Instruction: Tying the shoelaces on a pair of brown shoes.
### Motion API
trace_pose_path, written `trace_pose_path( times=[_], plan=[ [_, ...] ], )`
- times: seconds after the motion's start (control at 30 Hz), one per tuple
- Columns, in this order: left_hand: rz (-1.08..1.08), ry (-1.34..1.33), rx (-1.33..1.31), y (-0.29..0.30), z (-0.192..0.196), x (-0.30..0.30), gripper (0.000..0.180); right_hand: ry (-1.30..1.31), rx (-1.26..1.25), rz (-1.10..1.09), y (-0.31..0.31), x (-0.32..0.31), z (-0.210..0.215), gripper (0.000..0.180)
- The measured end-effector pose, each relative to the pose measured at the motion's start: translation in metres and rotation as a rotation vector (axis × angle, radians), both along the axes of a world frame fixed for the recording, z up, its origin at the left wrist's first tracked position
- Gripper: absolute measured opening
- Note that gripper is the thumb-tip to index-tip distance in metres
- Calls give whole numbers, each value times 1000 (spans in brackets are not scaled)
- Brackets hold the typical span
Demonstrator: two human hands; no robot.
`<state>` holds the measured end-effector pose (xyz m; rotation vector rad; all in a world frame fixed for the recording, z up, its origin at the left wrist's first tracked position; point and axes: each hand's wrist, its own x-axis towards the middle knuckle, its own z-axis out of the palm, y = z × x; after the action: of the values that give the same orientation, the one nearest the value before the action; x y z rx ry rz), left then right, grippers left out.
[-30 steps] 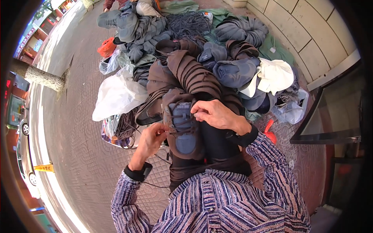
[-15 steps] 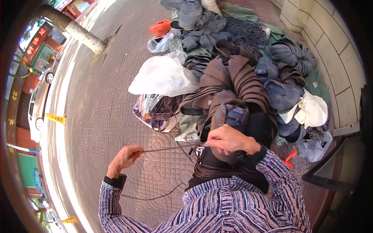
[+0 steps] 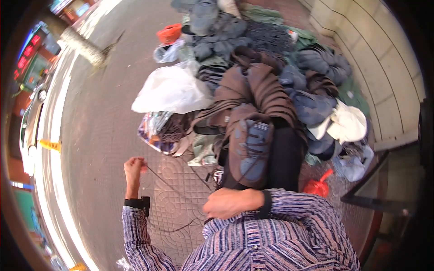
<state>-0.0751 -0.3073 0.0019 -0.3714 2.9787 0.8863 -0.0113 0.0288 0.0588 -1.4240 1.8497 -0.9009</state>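
Head view, looking down: a person in a striped shirt sits over a paved pavement (image 3: 104, 135). The left hand (image 3: 134, 168) is raised out to the left, fingers pinched closed on a dark thread (image 3: 174, 187) that runs taut across the paving toward the right hand (image 3: 231, 202). The right hand rests closed at the lap, just below a brown and blue shoe (image 3: 247, 147) lying sole-up on the person's knee; whether it grips the thread there is hard to tell. Beyond the shoe, a heap of dark shoes (image 3: 271, 58) spreads toward the wall side. A white plastic bag (image 3: 169, 90) lies at the heap's left edge.
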Motion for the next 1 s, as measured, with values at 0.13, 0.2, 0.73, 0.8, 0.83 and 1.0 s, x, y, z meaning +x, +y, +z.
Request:
trace_pose_path(
  times=[0.13,0.2,0.73,0.8,0.83,1.0],
  plan=[
    [16,5,1136,117,40,-42,24,42,-22,2,-22,29,-30,14],
    [-161,-162,1190,171,46,-40,21,28,-34,-129,-8,26,-27,12],
    [-496,-141,420,258,19,0,17,-610,-43,-1072,117,-21,2,48],
    [-485,-113,434,259,19,0,16,-670,-30,-1034,118,-22,1,51],
    [-479,-119,435,260,17,1,16,-765,-92,-1019,120,-22,-1,53],
    [-605,278,146,267,11,6,13,-1081,-279,-924,128,-23,-9,63]
  ],
)
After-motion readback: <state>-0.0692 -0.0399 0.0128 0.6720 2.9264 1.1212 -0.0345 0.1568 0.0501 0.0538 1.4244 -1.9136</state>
